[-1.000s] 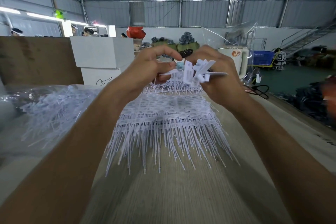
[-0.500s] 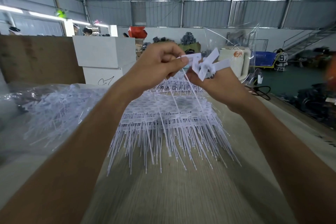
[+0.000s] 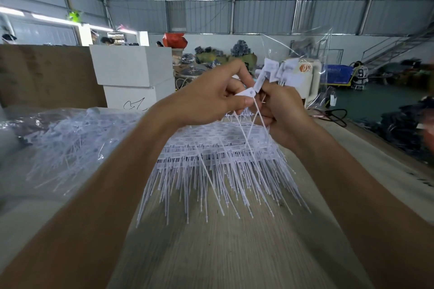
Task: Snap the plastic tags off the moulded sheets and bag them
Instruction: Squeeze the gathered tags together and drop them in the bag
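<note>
- Head view: the left hand [image 3: 211, 98] is pinching one white tag [image 3: 246, 93] in its grip, the tail trailing down.
- The right hand [image 3: 281, 110] is gripping a bunch of tags [image 3: 281, 73], fanning above its fingers.
- Both are hovering over the moulded sheets [image 3: 218, 148] lying on the bench [image 3: 234, 253].

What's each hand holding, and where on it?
Left hand pinches one tag by its flat head. Right hand grips a bunch of tags below their heads.
</note>
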`<control>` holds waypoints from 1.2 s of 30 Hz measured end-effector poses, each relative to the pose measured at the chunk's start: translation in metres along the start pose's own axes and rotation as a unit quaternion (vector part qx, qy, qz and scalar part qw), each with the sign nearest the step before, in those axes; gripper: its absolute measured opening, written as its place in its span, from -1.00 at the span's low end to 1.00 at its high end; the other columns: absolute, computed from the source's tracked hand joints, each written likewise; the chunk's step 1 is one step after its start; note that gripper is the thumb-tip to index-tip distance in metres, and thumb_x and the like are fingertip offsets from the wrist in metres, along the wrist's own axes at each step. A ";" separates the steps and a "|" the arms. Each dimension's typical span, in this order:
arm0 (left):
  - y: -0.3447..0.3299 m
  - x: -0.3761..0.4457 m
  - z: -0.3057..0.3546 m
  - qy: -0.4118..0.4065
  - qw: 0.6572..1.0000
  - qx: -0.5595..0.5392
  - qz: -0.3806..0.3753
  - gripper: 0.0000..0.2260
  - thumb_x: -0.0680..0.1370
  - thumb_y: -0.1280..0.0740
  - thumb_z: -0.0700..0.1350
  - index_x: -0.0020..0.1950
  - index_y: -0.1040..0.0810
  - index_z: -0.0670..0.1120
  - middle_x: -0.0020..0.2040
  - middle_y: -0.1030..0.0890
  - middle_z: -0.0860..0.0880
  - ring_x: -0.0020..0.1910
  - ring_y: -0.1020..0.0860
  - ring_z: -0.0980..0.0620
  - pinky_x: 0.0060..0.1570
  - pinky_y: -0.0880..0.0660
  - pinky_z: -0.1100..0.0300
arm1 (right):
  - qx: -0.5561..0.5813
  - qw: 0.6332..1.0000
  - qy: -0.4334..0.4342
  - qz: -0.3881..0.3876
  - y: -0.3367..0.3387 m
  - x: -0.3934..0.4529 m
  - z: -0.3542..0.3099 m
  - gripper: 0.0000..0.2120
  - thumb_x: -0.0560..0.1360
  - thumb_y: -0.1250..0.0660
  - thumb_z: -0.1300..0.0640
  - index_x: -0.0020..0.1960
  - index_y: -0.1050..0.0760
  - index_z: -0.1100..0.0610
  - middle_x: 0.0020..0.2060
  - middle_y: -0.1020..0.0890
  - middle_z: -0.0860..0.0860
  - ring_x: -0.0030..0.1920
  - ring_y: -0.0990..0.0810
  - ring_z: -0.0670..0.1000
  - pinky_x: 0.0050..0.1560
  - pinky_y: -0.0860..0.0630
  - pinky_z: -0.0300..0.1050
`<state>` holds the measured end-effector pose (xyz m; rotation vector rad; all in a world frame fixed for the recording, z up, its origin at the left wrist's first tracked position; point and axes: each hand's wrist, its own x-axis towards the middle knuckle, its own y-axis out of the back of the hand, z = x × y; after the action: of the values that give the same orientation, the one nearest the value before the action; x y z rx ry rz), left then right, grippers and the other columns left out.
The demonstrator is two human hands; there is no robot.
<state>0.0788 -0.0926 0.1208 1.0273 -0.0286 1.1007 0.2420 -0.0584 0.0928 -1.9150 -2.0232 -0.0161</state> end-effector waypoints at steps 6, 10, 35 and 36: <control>0.013 -0.012 0.005 0.052 0.974 0.044 -0.214 -0.80 0.57 -0.41 -0.26 0.16 -0.55 -0.07 -0.15 -0.69 -0.15 -0.24 -0.62 0.10 -0.30 -0.51 0.23 | 0.067 0.994 0.014 0.083 0.038 0.019 -0.015 -0.63 0.70 -0.14 0.02 -0.17 -0.53 0.17 -0.49 -0.41 -0.06 -0.54 -0.24 -0.11 -0.57 -0.13 -0.23; 0.013 -0.007 0.000 0.043 0.988 0.047 -0.137 -0.73 0.56 -0.40 -0.31 0.22 -0.63 -0.08 -0.01 -0.60 -0.24 -0.16 -0.62 0.09 -0.15 -0.61 0.16 | -0.150 0.986 0.033 0.060 0.042 0.017 -0.007 -0.51 0.71 -0.11 -0.03 -0.30 -0.58 0.07 -0.46 -0.60 -0.08 -0.43 -0.42 -0.10 -0.41 -0.36 -0.22; 0.018 0.000 -0.021 0.140 0.974 0.093 0.149 -0.62 0.68 -0.25 -0.04 -0.09 -0.57 -0.35 -0.24 -0.63 -0.01 -0.45 -0.49 0.31 -0.45 -0.33 0.52 | -0.104 0.989 0.073 -0.081 0.002 -0.006 -0.005 -0.90 0.62 -0.35 0.17 -0.06 -0.46 0.09 -0.46 -0.27 -0.06 -0.54 -0.19 -0.12 -0.53 -0.14 -0.24; 0.018 0.000 -0.021 0.147 0.976 0.069 0.147 -0.63 0.69 -0.24 -0.03 -0.08 -0.59 -0.33 -0.19 -0.67 -0.08 -0.41 -0.56 0.27 -0.45 -0.37 0.50 | -0.091 0.990 0.078 -0.071 0.002 -0.006 -0.004 -0.92 0.61 -0.36 0.17 -0.03 -0.48 0.10 -0.48 -0.30 -0.09 -0.55 -0.20 -0.14 -0.54 -0.15 -0.25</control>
<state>0.0559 -0.0769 0.1209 0.9942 0.1404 1.5344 0.2450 -0.0650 0.0947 -1.8056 -2.1071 -0.3873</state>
